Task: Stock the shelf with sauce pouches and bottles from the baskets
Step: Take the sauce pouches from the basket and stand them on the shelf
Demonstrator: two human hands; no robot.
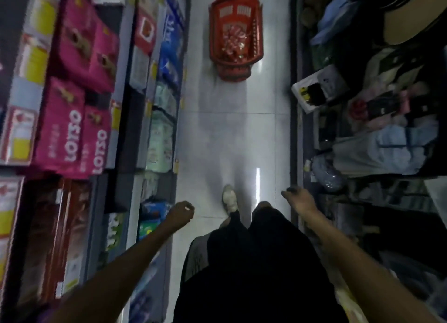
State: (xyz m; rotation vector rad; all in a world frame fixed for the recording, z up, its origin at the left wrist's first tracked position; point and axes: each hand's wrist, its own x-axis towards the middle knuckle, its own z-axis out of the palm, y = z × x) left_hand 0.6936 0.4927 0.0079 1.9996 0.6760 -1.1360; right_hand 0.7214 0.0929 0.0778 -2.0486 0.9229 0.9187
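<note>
A red plastic basket stands on the aisle floor far ahead, with red-and-white sauce pouches inside; it seems stacked on another red basket. My left hand hangs low at the left of the aisle with loosely curled fingers and holds nothing. My right hand hangs at the right, fingers loosely bent, also holding nothing. Both hands are well short of the basket. The view is blurred.
Shelves on the left carry pink boxes and packaged goods. The right side holds piled clothing and a white box. The pale tiled floor runs between them. My foot in a light shoe is stepping forward.
</note>
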